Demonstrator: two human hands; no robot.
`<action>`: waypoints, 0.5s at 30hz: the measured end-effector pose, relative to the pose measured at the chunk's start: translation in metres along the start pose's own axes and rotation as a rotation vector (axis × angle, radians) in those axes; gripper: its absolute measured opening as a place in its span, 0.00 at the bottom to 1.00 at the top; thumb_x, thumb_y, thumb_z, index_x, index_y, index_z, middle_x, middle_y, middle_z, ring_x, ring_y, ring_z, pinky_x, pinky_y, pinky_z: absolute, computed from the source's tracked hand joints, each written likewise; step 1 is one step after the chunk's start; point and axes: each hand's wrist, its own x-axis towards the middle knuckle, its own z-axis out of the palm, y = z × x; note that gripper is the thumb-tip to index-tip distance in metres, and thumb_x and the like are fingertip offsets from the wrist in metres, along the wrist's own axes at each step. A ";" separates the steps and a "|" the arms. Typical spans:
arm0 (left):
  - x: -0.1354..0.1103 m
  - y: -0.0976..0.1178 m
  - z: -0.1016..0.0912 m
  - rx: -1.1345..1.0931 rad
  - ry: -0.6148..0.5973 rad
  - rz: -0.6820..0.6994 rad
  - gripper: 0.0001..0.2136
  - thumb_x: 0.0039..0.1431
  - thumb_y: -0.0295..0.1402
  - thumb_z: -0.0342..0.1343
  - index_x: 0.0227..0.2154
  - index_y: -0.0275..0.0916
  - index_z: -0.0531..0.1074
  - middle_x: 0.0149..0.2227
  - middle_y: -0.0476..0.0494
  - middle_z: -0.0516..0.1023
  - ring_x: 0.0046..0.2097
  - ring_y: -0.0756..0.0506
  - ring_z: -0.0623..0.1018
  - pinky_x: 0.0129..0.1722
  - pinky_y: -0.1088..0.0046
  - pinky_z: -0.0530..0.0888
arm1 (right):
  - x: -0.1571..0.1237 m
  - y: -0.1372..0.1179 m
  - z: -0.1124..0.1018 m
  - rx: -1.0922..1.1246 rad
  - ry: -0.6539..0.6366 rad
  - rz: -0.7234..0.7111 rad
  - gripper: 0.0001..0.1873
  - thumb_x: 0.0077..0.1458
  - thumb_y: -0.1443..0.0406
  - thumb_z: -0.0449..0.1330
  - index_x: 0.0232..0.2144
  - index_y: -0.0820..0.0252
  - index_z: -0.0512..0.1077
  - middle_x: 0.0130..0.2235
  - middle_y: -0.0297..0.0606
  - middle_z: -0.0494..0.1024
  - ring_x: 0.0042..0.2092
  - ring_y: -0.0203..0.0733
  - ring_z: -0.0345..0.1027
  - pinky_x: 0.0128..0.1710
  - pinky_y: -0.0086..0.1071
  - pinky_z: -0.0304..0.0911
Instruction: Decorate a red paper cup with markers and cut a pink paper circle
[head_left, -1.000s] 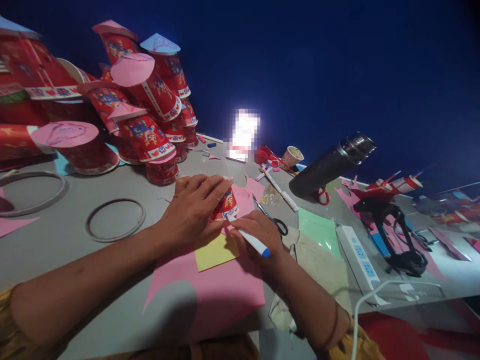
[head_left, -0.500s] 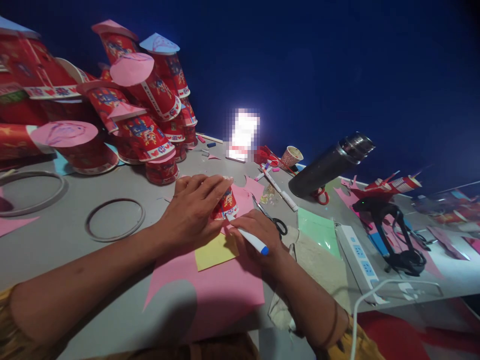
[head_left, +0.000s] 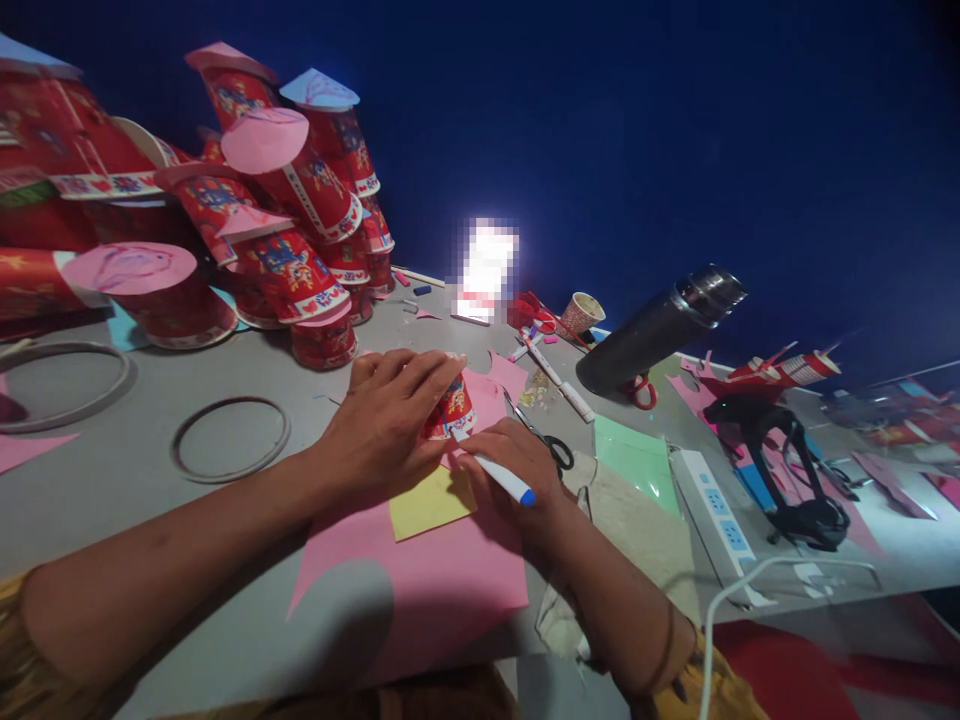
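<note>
My left hand (head_left: 386,415) is wrapped over a small red patterned paper cup (head_left: 452,408) that stands upside down on pink paper (head_left: 431,575). My right hand (head_left: 510,462) grips a white marker with a blue end (head_left: 501,476), its tip at the cup's rim. A yellow paper square (head_left: 429,503) lies just below both hands, on top of the pink sheet. Black-handled scissors (head_left: 551,446) lie right beside my right hand.
A heap of red paper cups with paper discs (head_left: 255,215) fills the back left. Two rings (head_left: 230,438) lie on the grey table (head_left: 150,500). A dark flask (head_left: 660,328), green sheet (head_left: 637,455), white power strip (head_left: 718,515), black stand (head_left: 787,470) and markers (head_left: 559,380) are to the right.
</note>
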 end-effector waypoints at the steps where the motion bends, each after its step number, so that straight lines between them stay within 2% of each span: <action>1: 0.000 0.000 0.000 0.004 -0.007 -0.002 0.36 0.59 0.36 0.59 0.70 0.36 0.62 0.63 0.29 0.77 0.59 0.28 0.72 0.55 0.48 0.64 | -0.001 0.001 0.000 -0.005 -0.002 -0.001 0.06 0.71 0.70 0.60 0.46 0.57 0.76 0.36 0.40 0.86 0.39 0.44 0.78 0.39 0.38 0.73; 5: 0.001 0.001 -0.002 0.006 -0.009 -0.007 0.35 0.61 0.36 0.59 0.70 0.35 0.62 0.64 0.27 0.76 0.60 0.27 0.73 0.56 0.47 0.64 | -0.003 0.004 -0.002 -0.030 -0.008 0.010 0.05 0.72 0.67 0.60 0.45 0.57 0.77 0.35 0.39 0.86 0.36 0.43 0.79 0.38 0.37 0.73; 10: 0.003 0.003 -0.004 -0.006 -0.020 -0.041 0.32 0.64 0.40 0.59 0.69 0.34 0.63 0.63 0.26 0.77 0.60 0.27 0.73 0.55 0.47 0.65 | -0.001 0.006 -0.010 0.018 0.131 0.011 0.10 0.72 0.69 0.60 0.52 0.56 0.77 0.39 0.40 0.87 0.37 0.43 0.80 0.39 0.37 0.75; 15: 0.005 0.001 -0.003 -0.041 -0.027 -0.099 0.33 0.63 0.40 0.62 0.68 0.36 0.64 0.64 0.26 0.76 0.61 0.26 0.74 0.56 0.46 0.66 | -0.001 0.012 -0.011 0.044 0.148 0.125 0.11 0.73 0.68 0.58 0.52 0.55 0.77 0.42 0.43 0.87 0.41 0.45 0.84 0.43 0.39 0.78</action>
